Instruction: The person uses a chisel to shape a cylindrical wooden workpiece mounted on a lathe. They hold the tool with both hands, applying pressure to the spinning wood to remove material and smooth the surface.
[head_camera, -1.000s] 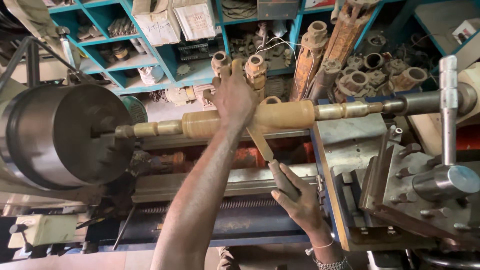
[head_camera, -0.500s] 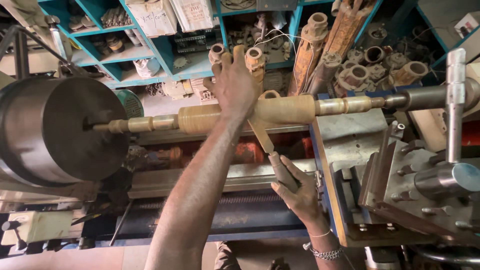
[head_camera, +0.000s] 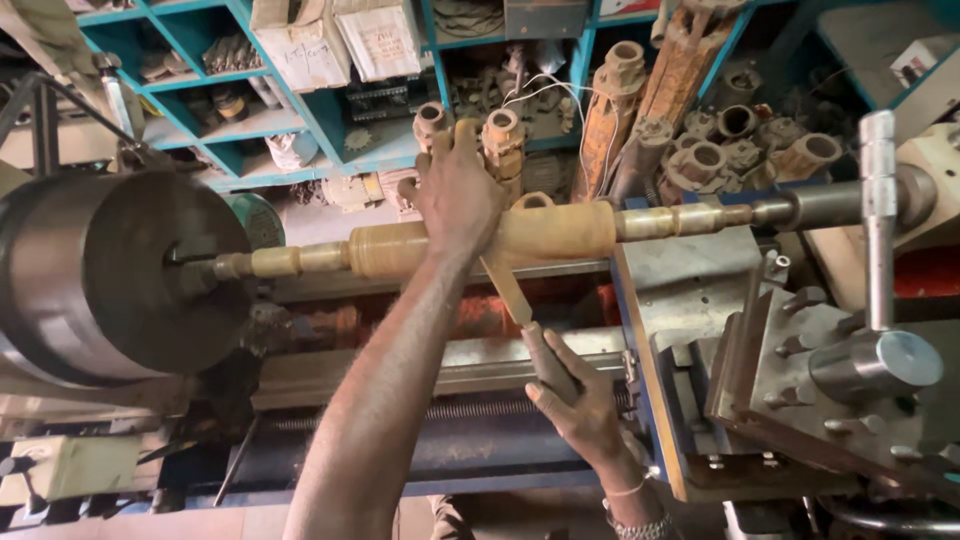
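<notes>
since the earlier frames your view has come a little closer and shifted, but your hands stay almost where they were. your left hand (head_camera: 458, 190) still lies over the shaft (head_camera: 540, 232), fingers curled together over its top side, palm pressing on the thick yellow part. your right hand (head_camera: 580, 405) still grips the handle of the file (head_camera: 508, 290), fingers wrapped tight on it, and the blade goes up under the shaft, just below your left hand; i cannot tell if the tip touches the metal. the shaft sits across the lathe, one end in the chuck (head_camera: 105, 275) at the left, the other end held near the tailstock (head_camera: 860, 205) at the right. the carriage (head_camera: 690, 300) stands just beside your right hand. behind, blue shelves (head_camera: 300, 110) hold boxes and old parts. so little has changed: i judge the filing on the shaft goes on at the same place.
</notes>
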